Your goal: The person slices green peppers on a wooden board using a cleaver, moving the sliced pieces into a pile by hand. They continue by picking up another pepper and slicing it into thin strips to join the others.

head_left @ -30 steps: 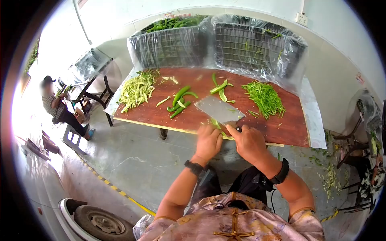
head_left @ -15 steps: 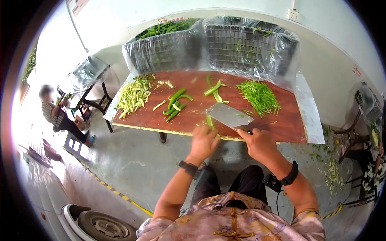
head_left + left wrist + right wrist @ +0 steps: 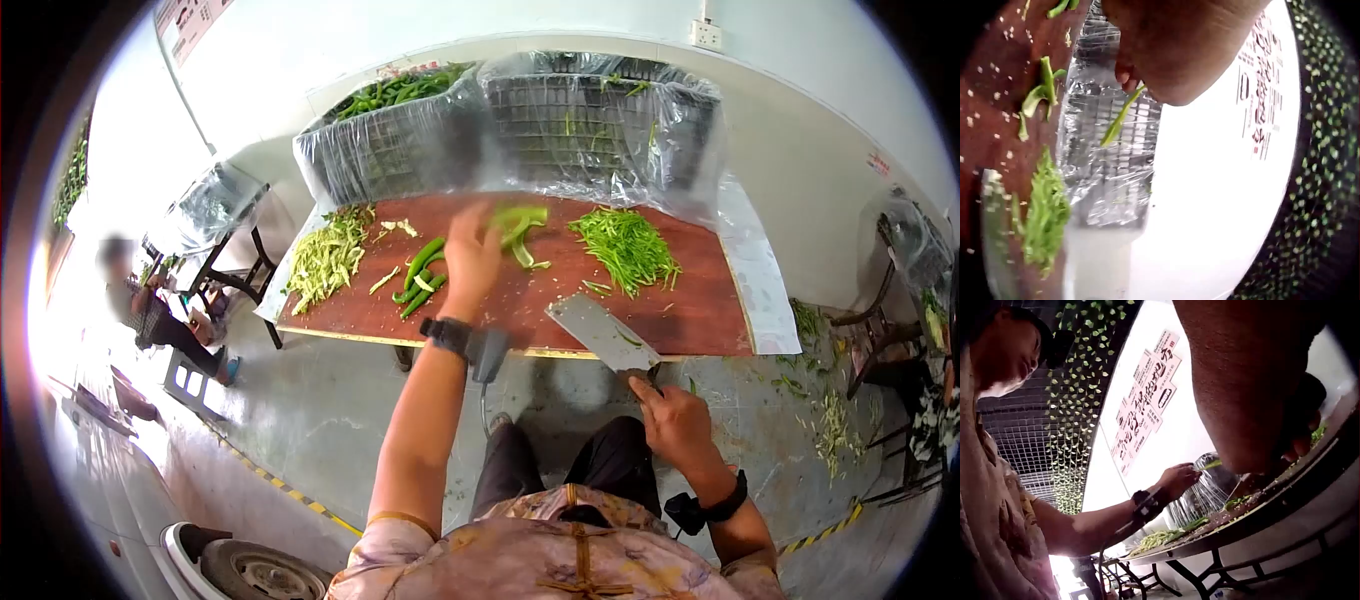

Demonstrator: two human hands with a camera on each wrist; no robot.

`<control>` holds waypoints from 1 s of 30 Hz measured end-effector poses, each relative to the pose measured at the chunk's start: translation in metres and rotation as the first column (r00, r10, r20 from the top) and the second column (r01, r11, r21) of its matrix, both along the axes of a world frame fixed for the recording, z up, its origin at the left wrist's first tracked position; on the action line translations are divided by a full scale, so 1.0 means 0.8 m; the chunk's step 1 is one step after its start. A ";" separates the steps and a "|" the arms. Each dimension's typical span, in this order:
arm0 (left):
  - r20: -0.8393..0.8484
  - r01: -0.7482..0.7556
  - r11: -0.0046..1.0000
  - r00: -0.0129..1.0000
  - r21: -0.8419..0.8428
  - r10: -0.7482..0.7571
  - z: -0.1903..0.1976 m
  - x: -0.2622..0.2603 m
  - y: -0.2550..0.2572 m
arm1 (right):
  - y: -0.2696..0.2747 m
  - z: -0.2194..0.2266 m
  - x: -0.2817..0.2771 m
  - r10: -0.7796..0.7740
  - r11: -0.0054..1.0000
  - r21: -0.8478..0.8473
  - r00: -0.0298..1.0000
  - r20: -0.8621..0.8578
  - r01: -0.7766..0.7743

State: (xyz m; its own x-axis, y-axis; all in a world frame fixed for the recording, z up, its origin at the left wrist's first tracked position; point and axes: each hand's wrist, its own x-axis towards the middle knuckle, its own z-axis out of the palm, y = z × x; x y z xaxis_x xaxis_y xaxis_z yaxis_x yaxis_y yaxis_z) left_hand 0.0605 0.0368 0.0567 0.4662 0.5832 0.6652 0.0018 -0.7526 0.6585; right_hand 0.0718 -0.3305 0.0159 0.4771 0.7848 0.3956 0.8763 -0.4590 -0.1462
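My left hand (image 3: 472, 262), blurred, is raised over the middle of the table. Its fingers pinch a green pepper piece (image 3: 1124, 119), whose slim end sticks out in the left wrist view. My right hand (image 3: 680, 425) grips the dark handle of a cleaver (image 3: 605, 332) at the table's front edge; the wide blade points up and left, with a green shred on it. Beneath and beside the left hand lie a split pepper piece (image 3: 525, 252) and several whole green peppers (image 3: 425, 283). A heap of green pepper shreds (image 3: 625, 250) is to the right.
A pale green shredded heap (image 3: 325, 262) covers the table's (image 3: 560, 285) left end. Two plastic-lined crates (image 3: 395, 150) (image 3: 600, 135) stand along its back, the left one full of peppers. Scraps (image 3: 830, 430) litter the floor at right. A person (image 3: 150, 300) is at far left.
My left hand has left the front edge, where it was beside a pepper strip, and moved up the table. The right hand has drawn the cleaver back and to the right.
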 end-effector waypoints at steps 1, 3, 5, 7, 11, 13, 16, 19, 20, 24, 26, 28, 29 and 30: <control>0.144 -0.046 0.993 0.989 0.109 0.030 0.005 0.010 0.012 | -0.001 -0.001 -0.003 0.001 1.000 0.003 1.000 -0.009 -0.001; 0.175 -0.177 0.931 0.977 0.321 0.125 0.000 0.003 0.034 | -0.005 -0.001 -0.004 -0.003 1.000 0.010 1.000 -0.021 0.003; -0.061 -0.194 0.879 0.968 0.436 0.244 -0.014 -0.037 0.047 | -0.010 0.000 -0.004 0.025 0.998 0.054 0.991 -0.129 -0.019; -0.357 -0.230 0.900 0.860 0.370 0.366 -0.044 -0.075 0.066 | -0.012 -0.007 -0.004 0.014 0.998 0.064 0.991 -0.130 -0.006; -0.501 -0.301 0.876 0.729 0.377 0.466 -0.072 -0.134 0.065 | -0.004 -0.006 0.000 0.040 0.994 0.102 0.988 -0.151 -0.025; -0.493 -0.320 0.867 0.723 0.382 0.484 -0.078 -0.143 0.069 | 0.003 -0.003 0.001 0.057 0.993 0.111 0.982 -0.182 -0.037; -0.476 -0.330 0.851 0.718 0.408 0.507 -0.087 -0.145 0.080 | 0.016 -0.004 -0.001 0.131 0.963 0.264 0.958 -0.255 -0.062; -0.508 -0.325 0.858 0.701 0.397 0.501 -0.087 -0.139 0.082 | 0.020 -0.022 0.000 0.208 0.903 0.427 0.838 -0.504 0.033; -0.506 -0.300 0.884 0.733 0.359 0.455 -0.086 -0.136 0.078 | 0.019 -0.027 0.001 0.228 0.894 0.429 0.691 -0.686 0.132; -0.390 -0.061 0.945 0.901 0.321 0.191 -0.090 -0.119 0.047 | 0.017 -0.036 0.005 0.395 0.847 0.391 0.064 -0.916 0.359; -0.376 0.062 0.947 0.925 0.315 0.065 -0.089 -0.108 0.020 | 0.017 -0.045 0.009 0.416 0.842 0.354 -0.073 -0.906 0.406; -0.292 0.141 0.904 0.956 0.403 -0.018 -0.089 -0.098 -0.006 | 0.020 -0.056 0.009 0.440 0.835 0.314 -0.206 -0.874 0.452; -0.297 0.146 0.903 0.955 0.403 -0.022 -0.087 -0.095 -0.019 | 0.023 -0.063 0.009 0.415 0.847 0.279 -0.236 -0.879 0.452; -0.348 0.161 0.882 0.938 0.442 0.003 -0.082 -0.092 -0.033 | 0.026 -0.070 0.009 0.391 0.858 0.244 -0.265 -0.881 0.453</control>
